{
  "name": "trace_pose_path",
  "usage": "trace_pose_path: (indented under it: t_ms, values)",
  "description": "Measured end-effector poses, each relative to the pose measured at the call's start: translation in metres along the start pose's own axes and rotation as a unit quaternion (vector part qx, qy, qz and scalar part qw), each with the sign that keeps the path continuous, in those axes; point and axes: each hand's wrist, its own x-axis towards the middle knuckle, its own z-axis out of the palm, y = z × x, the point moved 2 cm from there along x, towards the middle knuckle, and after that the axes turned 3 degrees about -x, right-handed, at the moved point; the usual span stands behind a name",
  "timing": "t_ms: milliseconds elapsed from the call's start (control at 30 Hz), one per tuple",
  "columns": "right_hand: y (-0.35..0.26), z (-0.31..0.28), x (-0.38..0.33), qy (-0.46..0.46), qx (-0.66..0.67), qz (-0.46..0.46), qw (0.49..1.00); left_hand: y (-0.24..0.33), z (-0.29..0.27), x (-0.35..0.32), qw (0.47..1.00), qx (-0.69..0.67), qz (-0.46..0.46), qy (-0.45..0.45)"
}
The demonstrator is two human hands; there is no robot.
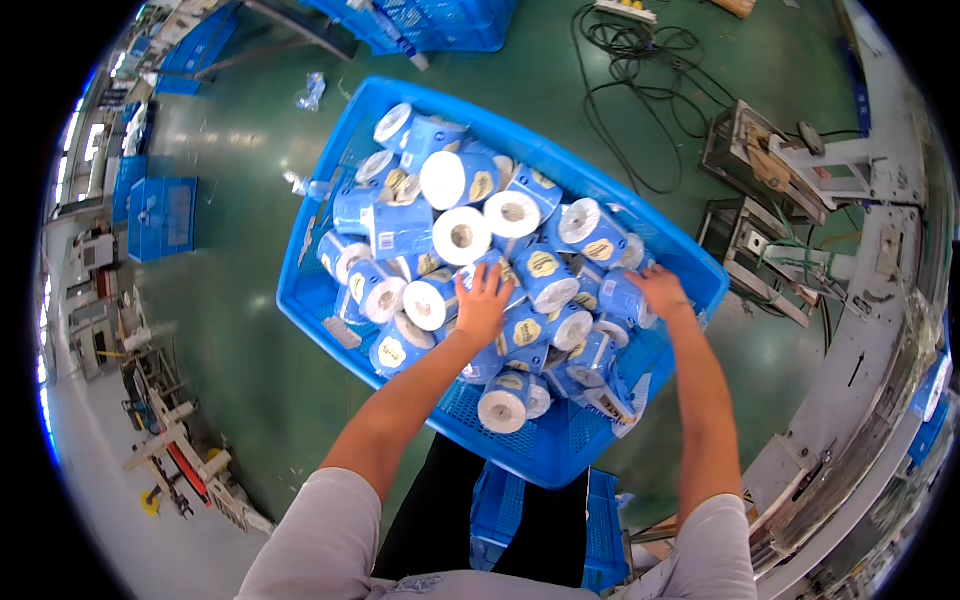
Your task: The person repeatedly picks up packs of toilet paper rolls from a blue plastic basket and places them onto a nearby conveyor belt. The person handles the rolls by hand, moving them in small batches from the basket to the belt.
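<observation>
One large blue basket [560,450] fills the middle of the frame, heaped with blue-wrapped rolls [462,236]. Near the frame's centre, the left hand [484,298] rests on them with fingers spread; right of centre, the right hand [662,291] curls against one roll [620,296], its hold unclear, and a light, broad touch should best keep neighbours from tumbling.

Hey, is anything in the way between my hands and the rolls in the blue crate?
Nothing visible blocks the top rolls: your left hand is on the pile near its middle, your right hand at a roll near the right side of the crate. Lower rolls are covered by those on top.
</observation>
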Motion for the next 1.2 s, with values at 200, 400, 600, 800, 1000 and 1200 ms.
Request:
trace_pose_path:
  t_ms: [200, 400, 600, 800, 1000, 1200]
  values:
    - [-0.004, -0.018, -0.056, -0.013, 0.491, 0.224, 0.842, -0.042, -0.047, -0.027, 0.913, -0.395, -0.094, 0.034]
    - [-0.128, -0.01, -0.006, 0.022, 0.941, 0.203, 0.27, -0.198, -0.03, -0.047, 0.777, -0.551, -0.2, 0.23]
    - [-0.133, 0.078, 0.071, 0.216, 0.787, 0.377, 0.438, -0.194, -0.035, 0.038, 0.685, -0.705, -0.178, 0.044]
    - [-0.209, -0.023, 0.083, 0.106, 0.833, 0.431, 0.331, -0.234, -0.034, -0.034, 0.9, -0.352, -0.165, 0.2]
    - [-0.176, 0.022, 0.085, 0.247, 0.822, 0.369, 0.356, -0.157, -0.053, -0.07, 0.907, -0.346, -0.096, 0.219]
    - [-0.184, 0.011, 0.021, 0.296, 0.76, 0.407, 0.411, -0.102, -0.064, -0.123, 0.822, -0.498, -0.187, 0.205]
